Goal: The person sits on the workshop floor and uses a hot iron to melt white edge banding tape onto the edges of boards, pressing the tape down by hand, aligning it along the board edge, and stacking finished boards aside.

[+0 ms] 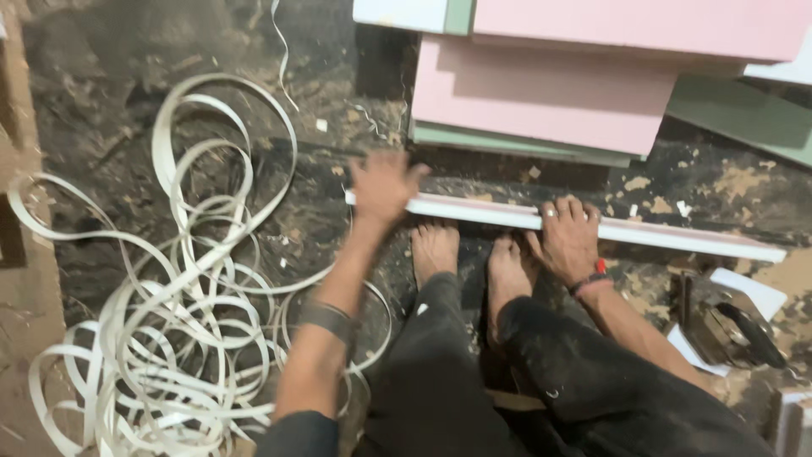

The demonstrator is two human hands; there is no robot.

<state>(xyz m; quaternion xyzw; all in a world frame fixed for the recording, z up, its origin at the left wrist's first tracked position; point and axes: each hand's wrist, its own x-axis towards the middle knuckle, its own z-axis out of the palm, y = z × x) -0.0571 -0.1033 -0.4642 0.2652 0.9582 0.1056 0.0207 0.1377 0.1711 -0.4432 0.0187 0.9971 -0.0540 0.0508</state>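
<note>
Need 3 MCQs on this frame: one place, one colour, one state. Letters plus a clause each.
1. Where does the loose coil of white edge-banding strip lie?
A) on the person's left, on the floor
B) on the pink panels
C) across the feet

2. What colour are the stacked flat panels beyond the long white narrow board?
A) blue
B) pink
C) black

3. What is the right hand doing?
A) hanging free
B) holding a cup
C) pressing on the narrow board

A: the coil fills the floor left of the left hand.
B: their broad faces are pink.
C: its fingers curl over the board's edge.
</note>
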